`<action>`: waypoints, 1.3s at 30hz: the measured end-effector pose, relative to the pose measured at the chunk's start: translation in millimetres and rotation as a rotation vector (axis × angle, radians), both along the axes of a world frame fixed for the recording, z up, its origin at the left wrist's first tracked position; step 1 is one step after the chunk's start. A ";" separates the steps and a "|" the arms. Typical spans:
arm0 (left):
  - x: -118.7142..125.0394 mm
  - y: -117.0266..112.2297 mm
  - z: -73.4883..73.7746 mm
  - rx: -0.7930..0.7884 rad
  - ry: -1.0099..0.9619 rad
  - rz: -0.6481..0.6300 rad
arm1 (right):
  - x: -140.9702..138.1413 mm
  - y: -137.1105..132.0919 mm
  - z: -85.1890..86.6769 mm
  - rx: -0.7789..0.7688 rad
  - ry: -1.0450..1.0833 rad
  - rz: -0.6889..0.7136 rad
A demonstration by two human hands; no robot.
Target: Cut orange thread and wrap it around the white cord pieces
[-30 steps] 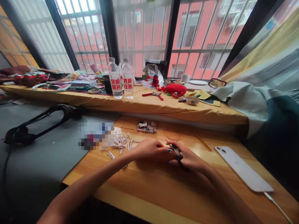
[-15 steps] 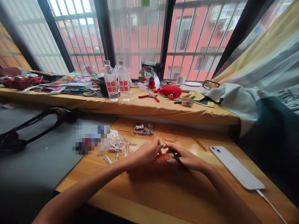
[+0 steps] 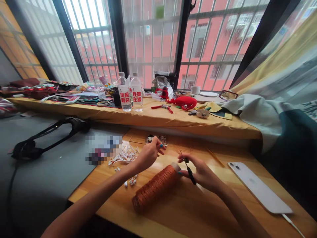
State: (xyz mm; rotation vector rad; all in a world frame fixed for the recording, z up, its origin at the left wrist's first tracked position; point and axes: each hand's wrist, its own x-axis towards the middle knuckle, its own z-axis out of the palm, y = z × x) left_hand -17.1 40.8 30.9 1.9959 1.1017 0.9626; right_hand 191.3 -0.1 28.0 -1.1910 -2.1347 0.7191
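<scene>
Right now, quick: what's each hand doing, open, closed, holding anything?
Left hand: fingertips pinched shut; anything between them is too fine to see.
Right hand: closed on a thin black tool, by the orange spool.

White phone [image 3: 259, 187] face down on wooden table [image 3: 188, 211], cable [image 3: 294, 224] attached. Two water bottles [image 3: 130, 92], red pliers [image 3: 163, 107], red plush toy [image 3: 185, 101] on ledge [image 3: 153, 118] behind.

Bright window backlight; wide-angle edge warp

Spool [image 3: 155, 188] on table [image 3: 193, 215] between hands; phone [image 3: 259, 187] right; bottles [image 3: 130, 92] on ledge behind
</scene>
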 end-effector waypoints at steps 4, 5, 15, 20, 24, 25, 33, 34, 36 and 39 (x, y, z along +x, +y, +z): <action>-14.8 -33.5 -10.9 -0.029 0.356 0.105 | -6.4 -6.0 -0.7 -0.073 -0.049 0.111; -17.8 -43.8 -12.7 -0.010 0.446 0.067 | -9.6 -7.4 -2.2 -0.114 -0.063 0.148; -14.3 -46.2 -8.4 0.173 0.728 -0.259 | -7.1 2.5 -15.2 -0.426 0.129 0.235; -9.8 -14.4 -3.9 0.073 0.661 -0.436 | 2.9 4.6 -15.2 -0.461 0.116 0.315; 1.1 -10.0 -5.2 -0.039 0.567 -0.449 | -0.3 5.2 -19.1 -0.451 0.155 0.251; 4.8 -11.3 -5.7 -0.069 0.544 -0.427 | -1.1 5.7 -20.7 -0.460 0.181 0.242; 31.5 -20.4 -6.9 -0.005 0.326 -0.244 | -6.9 9.6 -27.9 -0.498 0.327 0.101; 32.6 -20.8 -7.9 0.009 0.297 -0.223 | -6.9 10.4 -27.8 -0.490 0.326 0.087; 32.9 -21.1 -10.7 0.033 0.256 -0.162 | -3.8 12.8 -26.7 -0.457 0.326 0.064; 30.4 -20.3 -14.1 0.046 0.250 -0.085 | 10.2 17.2 -20.5 -0.316 0.250 -0.012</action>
